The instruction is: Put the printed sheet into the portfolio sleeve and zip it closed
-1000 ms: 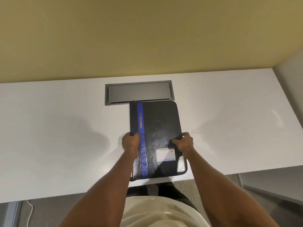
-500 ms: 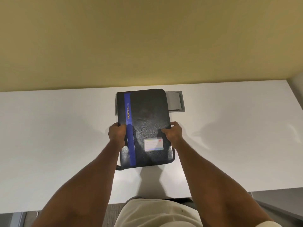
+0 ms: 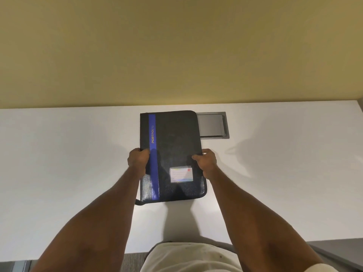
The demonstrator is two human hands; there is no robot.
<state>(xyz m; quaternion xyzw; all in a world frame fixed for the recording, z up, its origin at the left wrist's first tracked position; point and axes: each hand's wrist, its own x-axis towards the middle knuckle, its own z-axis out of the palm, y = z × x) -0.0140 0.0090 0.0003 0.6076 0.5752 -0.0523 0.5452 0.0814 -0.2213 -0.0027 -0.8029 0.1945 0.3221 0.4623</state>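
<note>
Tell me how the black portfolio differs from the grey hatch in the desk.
Colour: the portfolio is black with a blue stripe; the hatch is plain grey.
Support: the portfolio is gripped at its side edges by the left hand and right hand; the hatch sits recessed in the white desk.
Visibility: the portfolio shows nearly whole, while the hatch is partly hidden behind it.
Both are rectangular.

Portfolio (image 3: 176, 146) over desk (image 3: 59, 154), covering hatch's (image 3: 212, 127) left part.

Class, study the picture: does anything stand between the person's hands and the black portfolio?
Nothing visible does. The left hand and right hand hold the portfolio directly, each grip on a side edge.
</note>
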